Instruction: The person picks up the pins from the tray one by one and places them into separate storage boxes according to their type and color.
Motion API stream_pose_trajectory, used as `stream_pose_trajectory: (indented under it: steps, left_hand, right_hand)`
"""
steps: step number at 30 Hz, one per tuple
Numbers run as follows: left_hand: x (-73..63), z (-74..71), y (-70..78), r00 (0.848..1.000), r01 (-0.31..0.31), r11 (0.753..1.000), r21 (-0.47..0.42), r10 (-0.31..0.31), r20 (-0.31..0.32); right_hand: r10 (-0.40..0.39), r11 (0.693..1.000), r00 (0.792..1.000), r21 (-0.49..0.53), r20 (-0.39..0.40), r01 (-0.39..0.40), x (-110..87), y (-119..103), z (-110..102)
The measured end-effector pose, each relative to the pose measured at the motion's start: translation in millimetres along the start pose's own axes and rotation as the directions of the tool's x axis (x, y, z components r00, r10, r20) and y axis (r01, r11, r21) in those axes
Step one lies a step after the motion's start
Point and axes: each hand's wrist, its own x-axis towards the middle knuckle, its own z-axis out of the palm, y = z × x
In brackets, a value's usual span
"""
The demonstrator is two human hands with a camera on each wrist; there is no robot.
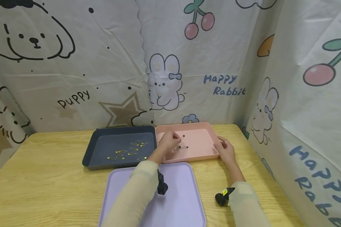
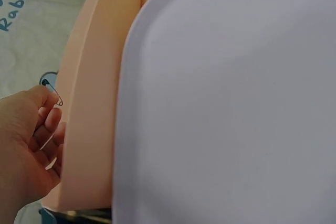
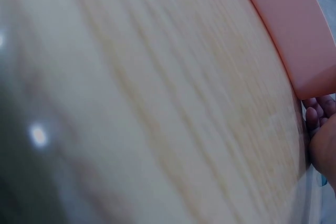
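My left hand [image 1: 169, 141] is over the pink tray [image 1: 200, 151] and pinches a black safety pin [image 2: 52, 92] between thumb and fingertip. In the tray below, beside this hand, lie two dark safety pins [image 1: 184, 147]. My right hand [image 1: 226, 150] grips the tray's right side near its front corner, thumb at the rim and fingers curled along the outside. The right wrist view shows part of that right hand [image 3: 323, 135] at the tray's corner.
Left of the pink tray, a dark grey tray [image 1: 92, 151] touches or nearly meets its side and holds several yellow safety pins [image 1: 132, 154]. A lilac tray [image 1: 182, 195] lies in front on the wooden table [image 1: 59, 189]. Printed cloth [image 1: 116, 63] hangs behind and at the sides.
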Motion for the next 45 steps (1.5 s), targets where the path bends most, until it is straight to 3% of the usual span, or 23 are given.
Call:
stream_pose_trajectory:
  steps: [4,10,19,26,32,38,45]
  left_hand:
    - [0.3,2.9,-8.0,0.999,0.02,1.0,0.023,-0.019,-0.035]
    - [1.5,5.7,-14.1,0.999,-0.003,0.999,0.035,0.005,-0.054]
    - [0.8,11.5,-18.7,0.999,0.007,0.994,0.107,-0.003,-0.04]
    - [1.2,13.4,-18.5,0.999,0.011,0.991,0.131,-0.006,-0.043]
    - [2.6,14.1,-18.3,0.999,0.004,0.991,0.137,0.001,-0.038]
    - [3.3,15.2,-18.7,0.999,0.004,0.99,0.139,0.001,-0.038]
    - [4.2,11.3,-17.0,0.999,0.001,0.999,0.032,0.001,-0.052]
  right_hand:
    - [0.021,1.0,1.0,-0.003,0.014,-0.021,-1.8,-2.0,0.5]
    - [0.008,1.0,1.0,-0.009,0.017,-0.008,-1.8,-3.5,-0.4]
    - [-0.088,0.996,0.996,0.017,-0.014,0.089,-6.7,-2.0,0.4]
    - [0.004,1.0,1.0,-0.003,0.005,-0.004,-0.7,-1.6,1.1]
    - [0.009,1.0,1.0,-0.008,0.001,-0.009,-2.1,-2.5,0.4]
    - [-0.009,1.0,1.0,-0.005,-0.003,0.009,-1.4,-0.3,0.8]
    - [-0.015,1.0,1.0,-0.011,-0.011,0.015,-1.8,-1.7,0.2]
